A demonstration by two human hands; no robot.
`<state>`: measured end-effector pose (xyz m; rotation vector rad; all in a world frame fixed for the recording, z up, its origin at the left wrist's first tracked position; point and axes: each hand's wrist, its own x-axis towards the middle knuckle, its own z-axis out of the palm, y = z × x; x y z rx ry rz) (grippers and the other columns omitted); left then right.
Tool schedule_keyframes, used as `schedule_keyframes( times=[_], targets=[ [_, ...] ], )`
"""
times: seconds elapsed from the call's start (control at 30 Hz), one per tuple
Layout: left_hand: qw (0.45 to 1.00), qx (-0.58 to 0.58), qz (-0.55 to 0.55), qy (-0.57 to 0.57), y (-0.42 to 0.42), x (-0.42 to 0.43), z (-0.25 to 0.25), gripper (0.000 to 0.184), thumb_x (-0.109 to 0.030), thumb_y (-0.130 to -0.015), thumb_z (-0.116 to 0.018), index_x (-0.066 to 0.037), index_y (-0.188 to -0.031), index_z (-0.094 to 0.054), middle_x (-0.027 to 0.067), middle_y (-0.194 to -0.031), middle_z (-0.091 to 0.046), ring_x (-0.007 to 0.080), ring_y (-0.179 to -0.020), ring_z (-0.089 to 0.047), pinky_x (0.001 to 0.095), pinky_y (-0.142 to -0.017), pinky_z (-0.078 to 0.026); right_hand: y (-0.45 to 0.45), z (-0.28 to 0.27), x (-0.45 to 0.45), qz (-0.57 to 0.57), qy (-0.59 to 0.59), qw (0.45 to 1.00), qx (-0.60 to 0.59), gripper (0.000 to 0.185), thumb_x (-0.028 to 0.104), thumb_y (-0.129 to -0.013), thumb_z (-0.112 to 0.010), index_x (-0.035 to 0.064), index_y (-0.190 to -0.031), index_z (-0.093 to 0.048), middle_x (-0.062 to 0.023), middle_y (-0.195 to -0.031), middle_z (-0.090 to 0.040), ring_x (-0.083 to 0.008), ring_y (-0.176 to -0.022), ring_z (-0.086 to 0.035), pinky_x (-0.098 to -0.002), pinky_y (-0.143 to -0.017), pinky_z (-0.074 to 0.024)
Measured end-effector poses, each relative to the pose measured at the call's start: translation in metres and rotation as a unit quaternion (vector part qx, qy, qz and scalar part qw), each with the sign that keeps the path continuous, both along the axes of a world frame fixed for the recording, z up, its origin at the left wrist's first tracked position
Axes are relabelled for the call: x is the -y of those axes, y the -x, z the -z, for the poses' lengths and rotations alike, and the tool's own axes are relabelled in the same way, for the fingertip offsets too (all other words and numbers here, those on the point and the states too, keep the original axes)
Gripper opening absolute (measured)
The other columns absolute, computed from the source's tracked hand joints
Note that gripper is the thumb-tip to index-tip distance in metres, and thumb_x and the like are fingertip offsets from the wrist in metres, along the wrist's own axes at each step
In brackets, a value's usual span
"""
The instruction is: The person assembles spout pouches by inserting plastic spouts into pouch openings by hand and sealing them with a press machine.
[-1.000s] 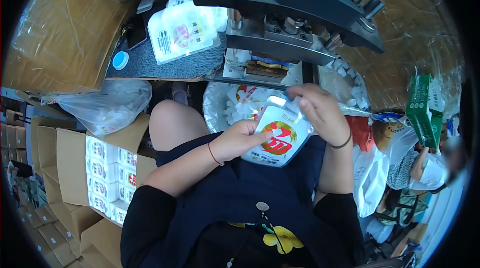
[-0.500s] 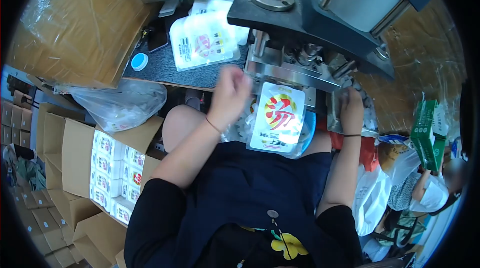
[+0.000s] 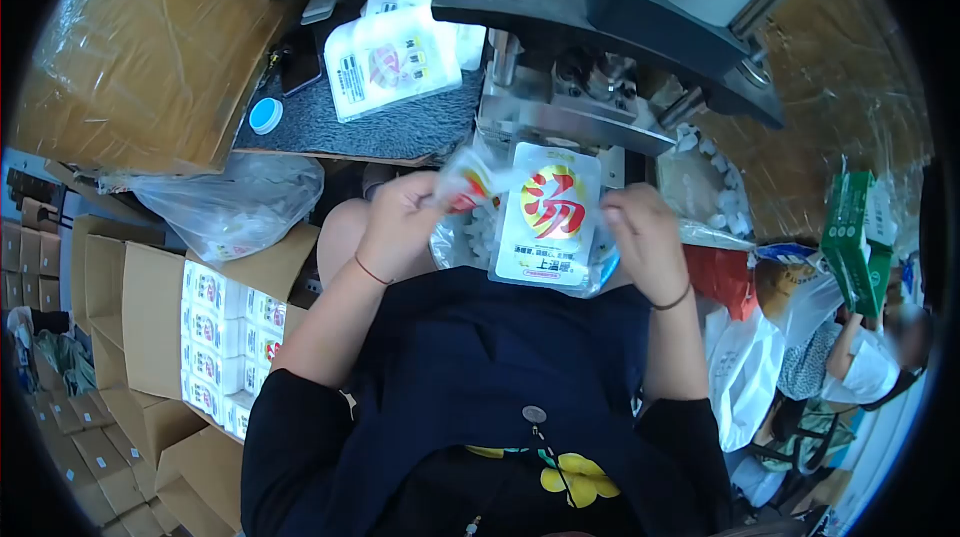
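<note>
A flat white pouch (image 3: 548,212) with a red character on a yellow ring lies under the front of the metal press (image 3: 585,72), over a lined tub of small white pieces. My left hand (image 3: 400,222) is closed on a small blurred packet (image 3: 466,185) with red and yellow print, left of the pouch. Beside the pouch's right edge is my right hand (image 3: 642,237), its fingers curled together; whatever they may hold is too small to make out. More white pouches (image 3: 395,62) are stacked on the grey mat left of the press.
A blue cap (image 3: 265,116) sits on the mat (image 3: 400,132). An open carton (image 3: 150,322) with packed pouches stands at the left, below a clear plastic bag (image 3: 225,207). To the right are a tray of white pieces (image 3: 735,217), a green box (image 3: 853,237) and another person (image 3: 862,362).
My left hand has moved down and now holds the printed packet. My right hand has come away from the tray of white pieces toward the pouch. The camera view has shifted slightly.
</note>
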<state>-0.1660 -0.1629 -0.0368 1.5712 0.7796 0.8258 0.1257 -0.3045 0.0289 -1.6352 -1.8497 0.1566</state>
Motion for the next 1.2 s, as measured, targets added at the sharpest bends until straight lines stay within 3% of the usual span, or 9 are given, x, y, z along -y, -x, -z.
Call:
schedule_keyframes(
  times=[0.2,0.33,0.47,0.63,0.73,0.87,1.03,1.1,1.2],
  targets=[
    [0.988,-0.110,0.103,0.011,-0.038,0.040,0.000,0.018,-0.011,-0.089,-0.073,0.002,-0.101,-0.075,0.0089,-0.080,-0.073,0.0078,-0.072,-0.064,0.0270,-0.066,-0.052,0.036,-0.029,-0.023,0.032,-0.015,0.960,-0.277,0.014,0.015,-0.090,-0.072,0.0020,-0.094,-0.069,-0.0142,-0.086,-0.069,-0.0347,-0.082,-0.065,-0.0416,-0.080,-0.0509],
    [0.971,-0.048,0.205,0.116,-0.054,0.056,0.002,0.031,-0.029,-0.099,-0.070,0.002,-0.103,-0.076,0.0069,-0.087,-0.075,0.0072,-0.078,-0.066,0.0273,-0.072,-0.053,0.010,-0.025,-0.021,-0.033,-0.020,0.999,-0.023,0.019,0.016,-0.099,-0.060,-0.0008,-0.097,-0.068,-0.0132,-0.091,-0.068,-0.0302,-0.089,-0.065,-0.0390,-0.081,-0.0506],
    [0.879,0.048,0.308,0.361,-0.064,0.070,-0.002,0.033,-0.020,-0.100,-0.068,0.003,-0.123,-0.067,0.0075,-0.113,-0.073,0.0121,-0.101,-0.068,0.0302,-0.092,-0.054,-0.012,-0.025,-0.009,-0.090,0.102,0.987,-0.086,0.019,0.020,-0.099,-0.061,0.0035,-0.106,-0.068,-0.0154,-0.103,-0.070,-0.0349,-0.096,-0.065,-0.0428,-0.088,-0.0512],
    [0.887,0.120,0.221,0.387,-0.075,0.059,0.004,0.032,-0.007,-0.095,-0.068,0.001,-0.126,-0.065,0.0087,-0.116,-0.073,0.0155,-0.105,-0.069,0.0322,-0.093,-0.055,-0.092,0.012,0.012,0.355,0.165,0.867,0.308,0.043,0.034,-0.095,-0.066,0.0108,-0.129,-0.056,-0.0210,-0.115,-0.065,-0.0441,-0.109,-0.064,-0.0525,-0.086,-0.0558],
    [0.887,0.119,0.201,0.397,-0.082,0.031,-0.003,0.032,-0.004,-0.094,-0.067,0.003,-0.125,-0.065,0.0111,-0.117,-0.072,0.0174,-0.104,-0.071,0.0331,-0.092,-0.056,-0.109,0.014,-0.025,0.421,0.284,0.827,0.241,0.051,0.037,-0.095,-0.066,0.0120,-0.136,-0.050,-0.0296,-0.124,-0.058,-0.0500,-0.108,-0.063,-0.0545,-0.087,-0.0558],
    [0.873,0.101,0.196,0.434,-0.088,0.012,-0.017,0.031,-0.007,-0.094,-0.070,0.003,-0.123,-0.063,0.0121,-0.113,-0.072,0.0172,-0.096,-0.071,0.0332,-0.087,-0.058,-0.122,0.051,-0.033,0.331,0.065,0.892,0.300,0.043,0.027,-0.092,-0.067,0.0132,-0.131,-0.055,-0.0253,-0.118,-0.060,-0.0487,-0.096,-0.065,-0.0524,-0.084,-0.0547],
    [0.992,-0.015,-0.109,-0.062,-0.068,-0.044,0.021,0.035,-0.023,-0.096,-0.068,0.001,-0.117,-0.052,0.0137,-0.101,-0.062,0.0231,-0.091,-0.065,0.0362,-0.082,-0.053,-0.121,0.039,-0.023,0.192,0.063,0.956,0.215,0.028,0.019,-0.091,-0.067,0.0105,-0.117,-0.062,-0.0177,-0.106,-0.065,-0.0426,-0.094,-0.066,-0.0506,-0.077,-0.0541],
    [0.865,-0.142,-0.261,-0.404,-0.049,-0.088,-0.017,0.053,-0.022,-0.095,-0.066,0.002,-0.138,-0.047,0.0300,-0.132,-0.053,0.0425,-0.125,-0.052,0.0482,-0.104,-0.043,-0.115,0.035,-0.018,0.196,0.055,0.957,0.207,0.026,0.016,-0.091,-0.067,0.0102,-0.116,-0.063,-0.0173,-0.104,-0.066,-0.0409,-0.093,-0.066,-0.0500,-0.076,-0.0536],
    [0.779,-0.399,-0.162,-0.456,-0.013,-0.113,0.005,0.063,-0.029,-0.096,-0.065,-0.008,-0.151,-0.042,0.0293,-0.156,-0.035,0.0434,-0.144,-0.037,0.0547,-0.113,-0.035,-0.110,0.027,-0.016,0.222,-0.004,0.952,0.211,0.026,0.014,-0.092,-0.065,0.0101,-0.117,-0.063,-0.0173,-0.105,-0.068,-0.0400,-0.093,-0.067,-0.0487,-0.076,-0.0541]
  ],
)
